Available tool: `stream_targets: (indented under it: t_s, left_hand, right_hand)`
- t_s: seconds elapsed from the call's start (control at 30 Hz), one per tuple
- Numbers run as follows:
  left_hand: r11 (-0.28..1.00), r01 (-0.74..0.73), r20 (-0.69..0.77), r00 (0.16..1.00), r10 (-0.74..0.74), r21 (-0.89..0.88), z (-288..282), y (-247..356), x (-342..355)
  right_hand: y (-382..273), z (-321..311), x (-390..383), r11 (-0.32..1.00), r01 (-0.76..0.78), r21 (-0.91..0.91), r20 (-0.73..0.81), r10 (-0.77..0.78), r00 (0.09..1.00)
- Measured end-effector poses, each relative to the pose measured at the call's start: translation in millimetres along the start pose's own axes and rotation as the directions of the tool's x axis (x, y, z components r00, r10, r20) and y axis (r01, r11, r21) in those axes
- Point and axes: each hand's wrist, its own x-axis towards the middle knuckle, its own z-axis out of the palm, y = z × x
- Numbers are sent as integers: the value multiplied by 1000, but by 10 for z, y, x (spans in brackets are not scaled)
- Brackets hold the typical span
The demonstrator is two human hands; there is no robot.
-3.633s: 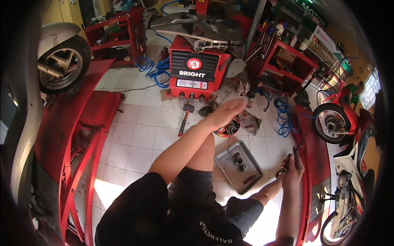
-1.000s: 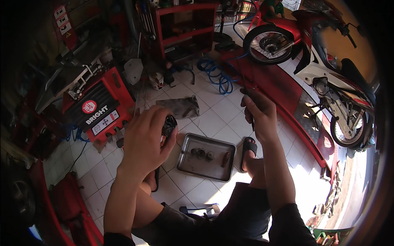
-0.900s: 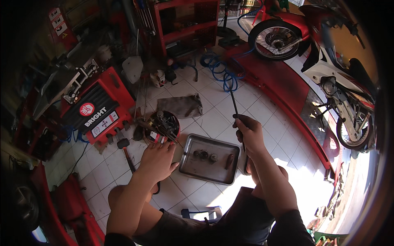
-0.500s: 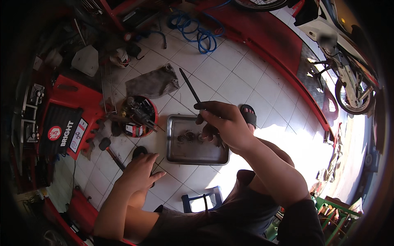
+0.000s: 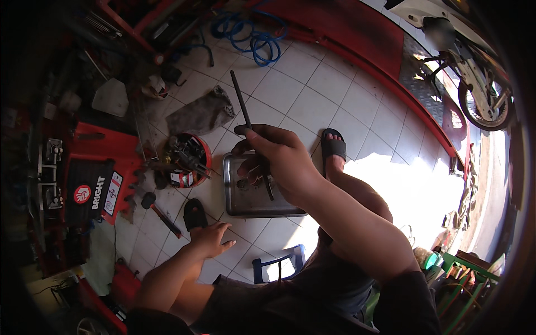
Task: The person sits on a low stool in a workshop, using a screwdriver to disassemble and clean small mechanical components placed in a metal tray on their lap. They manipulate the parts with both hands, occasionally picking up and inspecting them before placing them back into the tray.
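My right hand (image 5: 282,156) is closed around a long, thin dark rod (image 5: 240,97) with a tapered tip, tilted upward above a metal tray (image 5: 262,213). Lower down, a dark bar-like end shows beneath the hand, over the tray; whether it belongs to the same rod I cannot tell. Small dark greasy parts (image 5: 242,184) lie in the tray, partly hidden by my fingers. My left hand (image 5: 207,241) rests by my left knee, fingers apart and holding nothing. The nearest thing to it is a black sandal (image 5: 195,214) on my left foot.
Left of the tray stands a red tub (image 5: 205,153) of metal parts. A hammer (image 5: 161,215) and a grey rag (image 5: 201,113) lie on the tiles. Beyond are a blue hose (image 5: 262,47) and a red platform (image 5: 346,28). A motorcycle (image 5: 466,72) stands at right, a blue stool (image 5: 279,263) below.
My right hand has moved slightly left with the rod, which now points more upright. The view has shifted, showing more of both sandals. My left hand stays by the knee.
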Motion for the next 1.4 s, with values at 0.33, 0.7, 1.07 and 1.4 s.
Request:
stream_targets:
  t_s: [0.33,0.7,1.07,1.4]
  left_hand:
    - [981,-34,-450,885,117,190,470,-202,1486]
    - [973,-28,-285,954,94,228,319,788,2318]
    - [998,4,-260,965,-22,-70,351,657,2528]
    - [-387,-213,-306,932,194,-897,-652,76,715]
  right_hand:
    - [-123,-60,-121,999,30,-43,-2,-30,1000]
    - [-200,-165,-248,988,81,-129,80,-71,994]
    - [-225,-215,-219,912,172,-372,61,-161,985]
    - [-340,-41,-194,954,171,-245,73,-157,985]
